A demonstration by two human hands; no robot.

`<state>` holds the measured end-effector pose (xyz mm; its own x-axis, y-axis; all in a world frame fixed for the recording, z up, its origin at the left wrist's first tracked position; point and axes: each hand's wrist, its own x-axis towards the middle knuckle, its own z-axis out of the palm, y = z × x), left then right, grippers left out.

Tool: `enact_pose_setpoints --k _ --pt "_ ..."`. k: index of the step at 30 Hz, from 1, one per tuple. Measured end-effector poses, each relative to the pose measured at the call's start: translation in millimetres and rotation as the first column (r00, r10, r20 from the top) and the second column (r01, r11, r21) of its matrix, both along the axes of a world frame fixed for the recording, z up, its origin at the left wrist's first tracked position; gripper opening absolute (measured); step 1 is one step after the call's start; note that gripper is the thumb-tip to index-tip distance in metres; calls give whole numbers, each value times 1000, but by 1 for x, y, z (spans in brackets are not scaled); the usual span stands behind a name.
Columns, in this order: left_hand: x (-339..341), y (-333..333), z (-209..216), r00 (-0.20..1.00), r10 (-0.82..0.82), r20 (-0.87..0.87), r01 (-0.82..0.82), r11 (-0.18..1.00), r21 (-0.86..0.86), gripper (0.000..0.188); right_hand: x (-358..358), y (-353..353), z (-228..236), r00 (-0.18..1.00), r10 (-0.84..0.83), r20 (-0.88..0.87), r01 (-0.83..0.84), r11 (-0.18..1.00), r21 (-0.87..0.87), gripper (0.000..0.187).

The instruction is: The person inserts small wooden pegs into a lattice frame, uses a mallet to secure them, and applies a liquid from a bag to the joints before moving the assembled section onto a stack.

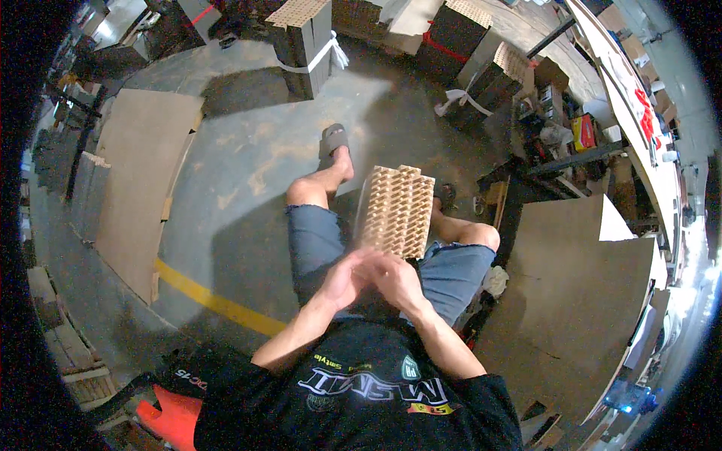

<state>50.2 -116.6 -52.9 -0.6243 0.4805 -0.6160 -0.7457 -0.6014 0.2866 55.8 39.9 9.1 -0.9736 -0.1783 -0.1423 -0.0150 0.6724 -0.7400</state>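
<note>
Cardboard bundle: being seen as a tan block, its top face being patterned by close rows of raised ridges and dark gaps
Outline: a tall rectangle is being formed, the far edge being stepped
Pose: the patterned face is being turned upward, slightly slanted
Place: being framed between the person's thighs, its near end being partly hidden

The left forearm slants up toward one to two o'clock, the right forearm toward ten to eleven, both bare. They converge on the left hand and the right hand, which meet with backs facing up, the left at nine o'clock of the right. The fingers are bent inward and blurred; their grip cannot be made out.
</note>
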Motion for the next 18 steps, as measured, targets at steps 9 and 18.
enact_pose_setpoints --k 9,18 --pt "8 2 -15 990 104 94 -108 994 29 38 -35 17 -18 987 -44 -157 54 997 62 12" --pt "7 2 -25 995 97 12 -98 995 36 32 -46 4 -25 907 273 -320 -122 900 419 17"
